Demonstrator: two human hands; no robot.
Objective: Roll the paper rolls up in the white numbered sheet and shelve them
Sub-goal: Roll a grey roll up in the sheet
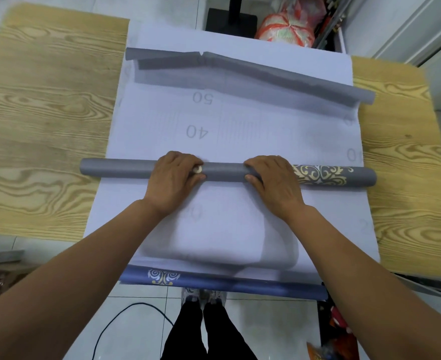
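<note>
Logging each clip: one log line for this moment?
left hand grips grey roll | right hand grips it | on white numbered sheet

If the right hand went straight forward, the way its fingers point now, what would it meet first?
The right hand grips the patterned grey roll. Beyond it lies only bare white numbered sheet, so it would probably meet the bent grey roll at the far end first.

A light wood-grain tabletop (45, 113) fills both sides of the view. Beyond its far edge stand a black square stand base (229, 24) and a red-and-white plastic-wrapped bundle (287, 29). A thin black cable (115, 323) curves over the white tiled floor (279, 328) below.
</note>
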